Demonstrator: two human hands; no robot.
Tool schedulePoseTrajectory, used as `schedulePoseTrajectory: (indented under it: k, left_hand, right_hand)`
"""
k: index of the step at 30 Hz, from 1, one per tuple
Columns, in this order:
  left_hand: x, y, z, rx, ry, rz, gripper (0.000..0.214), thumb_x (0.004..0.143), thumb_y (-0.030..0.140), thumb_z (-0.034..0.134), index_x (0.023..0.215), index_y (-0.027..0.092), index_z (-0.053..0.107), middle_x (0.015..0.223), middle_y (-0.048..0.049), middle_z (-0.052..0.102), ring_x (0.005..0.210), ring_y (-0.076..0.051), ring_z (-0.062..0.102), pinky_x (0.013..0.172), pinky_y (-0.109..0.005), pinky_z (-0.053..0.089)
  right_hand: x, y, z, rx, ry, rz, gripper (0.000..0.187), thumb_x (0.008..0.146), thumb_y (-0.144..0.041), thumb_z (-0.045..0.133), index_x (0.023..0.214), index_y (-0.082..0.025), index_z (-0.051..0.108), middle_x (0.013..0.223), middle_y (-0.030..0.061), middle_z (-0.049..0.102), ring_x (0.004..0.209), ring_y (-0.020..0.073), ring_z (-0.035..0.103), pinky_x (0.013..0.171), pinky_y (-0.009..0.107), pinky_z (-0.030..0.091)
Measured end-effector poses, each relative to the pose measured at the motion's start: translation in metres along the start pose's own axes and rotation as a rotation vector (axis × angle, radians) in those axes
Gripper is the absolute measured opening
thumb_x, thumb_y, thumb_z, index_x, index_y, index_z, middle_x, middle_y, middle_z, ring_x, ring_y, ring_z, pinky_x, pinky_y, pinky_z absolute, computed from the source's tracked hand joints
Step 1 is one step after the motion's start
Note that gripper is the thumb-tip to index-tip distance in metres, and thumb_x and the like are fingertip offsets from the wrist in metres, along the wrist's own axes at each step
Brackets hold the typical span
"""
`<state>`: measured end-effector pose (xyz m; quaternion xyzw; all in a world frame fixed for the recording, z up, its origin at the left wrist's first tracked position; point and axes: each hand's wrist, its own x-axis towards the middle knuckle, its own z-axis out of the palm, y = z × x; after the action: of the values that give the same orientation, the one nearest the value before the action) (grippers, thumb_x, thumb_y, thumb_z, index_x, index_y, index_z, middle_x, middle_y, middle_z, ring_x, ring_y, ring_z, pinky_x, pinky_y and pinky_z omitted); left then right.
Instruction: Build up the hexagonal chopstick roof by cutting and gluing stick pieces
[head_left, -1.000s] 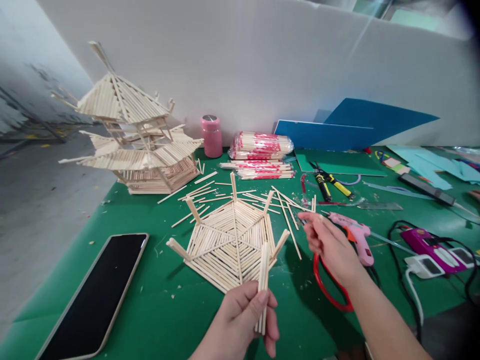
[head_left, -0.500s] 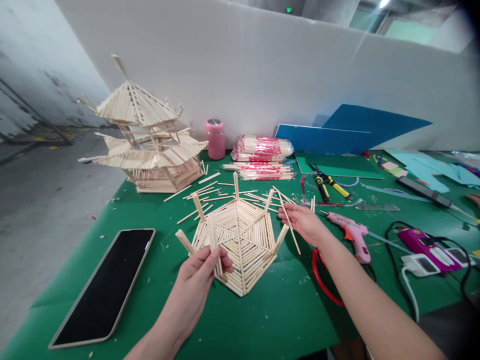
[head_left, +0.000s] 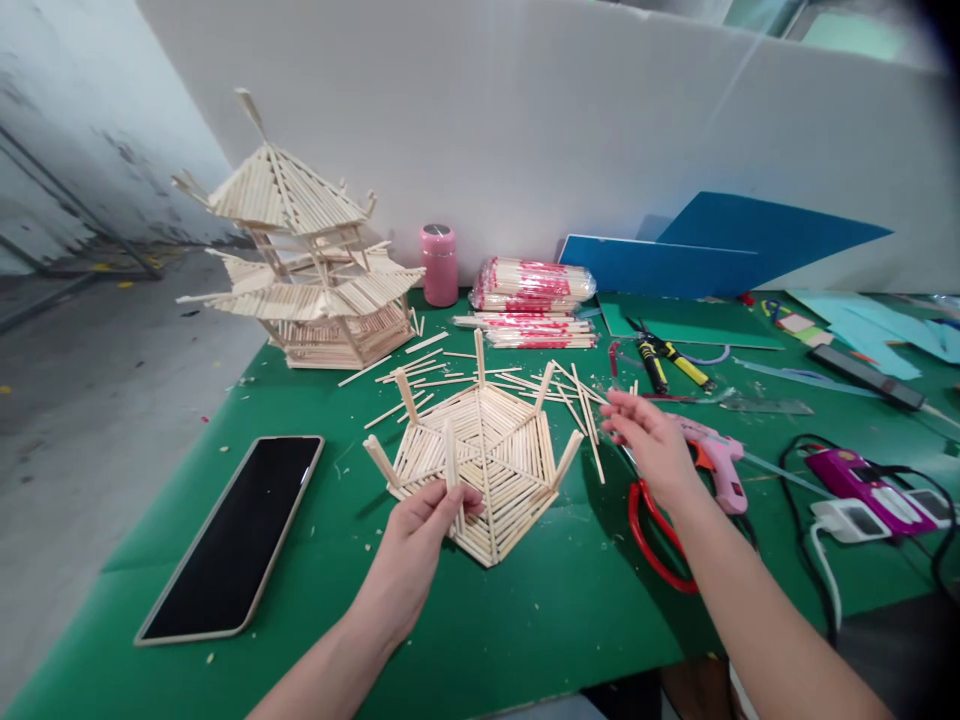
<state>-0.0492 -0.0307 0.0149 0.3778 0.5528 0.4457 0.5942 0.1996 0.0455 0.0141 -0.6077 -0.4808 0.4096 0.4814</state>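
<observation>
My left hand [head_left: 427,525] is closed on a short bundle of wooden sticks [head_left: 451,460], held upright over the near left part of a hexagonal stick platform [head_left: 517,505]. Short stick posts rise from several of the platform's corners. My right hand [head_left: 651,445] is open, its fingers loosely bent with nothing visible in them. It hovers right of the platform, beside the pink glue gun [head_left: 720,462] and above the red-handled scissors [head_left: 649,540]. Loose sticks [head_left: 589,420] lie just left of its fingers. The glue gun's nozzle is hidden behind this hand.
A stick pagoda model [head_left: 322,300] stands at the back left, with a phone [head_left: 232,540] in front. Behind the platform are a pink bottle [head_left: 439,265] and packs of sticks [head_left: 532,285]. Yellow-black pliers [head_left: 667,360] and a purple power strip [head_left: 874,490] lie to the right.
My right hand has moved right, away from the loose sticks toward the glue gun and scissors. The left hand still holds its stick bundle upright. The view has shifted slightly.
</observation>
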Motion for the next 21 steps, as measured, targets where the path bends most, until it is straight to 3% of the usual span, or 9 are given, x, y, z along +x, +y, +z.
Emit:
schedulePoseTrajectory:
  k: [3, 8, 14, 21]
  left_hand:
    - [0.001, 0.000, 0.001, 0.008, 0.004, 0.016, 0.024, 0.076, 0.036, 0.052, 0.074, 0.015, 0.063, 0.074, -0.0041, 0.063, 0.077, -0.018, 0.053, 0.074, -0.028, 0.039]
    - [-0.008, 0.001, -0.012, 0.203, 0.080, 0.162, 0.023, 0.079, 0.034, 0.048, 0.076, 0.016, 0.062, 0.079, -0.0040, 0.062, 0.081, -0.019, 0.053, 0.075, -0.028, 0.038]
    - [-0.025, 0.000, -0.029, 0.486, 0.072, 0.238, 0.022, 0.079, 0.033, 0.046, 0.079, 0.017, 0.062, 0.080, -0.0036, 0.062, 0.068, -0.016, 0.049, 0.061, -0.025, 0.037]
    - [-0.027, -0.003, -0.023, 0.516, 0.074, 0.202, 0.024, 0.079, 0.033, 0.046, 0.078, 0.017, 0.063, 0.077, -0.0031, 0.063, 0.063, -0.015, 0.047, 0.057, -0.023, 0.036]
  right_hand:
    - [-0.035, 0.001, 0.005, -0.081, -0.092, -0.051, 0.023, 0.071, -0.029, 0.059, 0.092, -0.019, 0.056, 0.078, 0.0014, 0.057, 0.066, 0.0134, 0.054, 0.063, 0.027, 0.044]
    - [-0.070, 0.004, 0.026, -0.400, -0.278, -0.157, 0.026, 0.076, -0.027, 0.053, 0.100, -0.021, 0.050, 0.096, 0.0049, 0.052, 0.061, 0.0119, 0.053, 0.053, 0.024, 0.044]
    - [-0.067, 0.018, 0.035, -0.638, -0.248, -0.278, 0.032, 0.079, -0.027, 0.048, 0.110, -0.018, 0.046, 0.087, 0.0045, 0.055, 0.064, 0.0152, 0.055, 0.062, 0.030, 0.045]
    - [-0.062, 0.026, 0.033, -0.705, -0.229, -0.365, 0.029, 0.082, -0.027, 0.044, 0.109, -0.018, 0.050, 0.086, 0.0059, 0.058, 0.067, 0.0170, 0.056, 0.065, 0.031, 0.044]
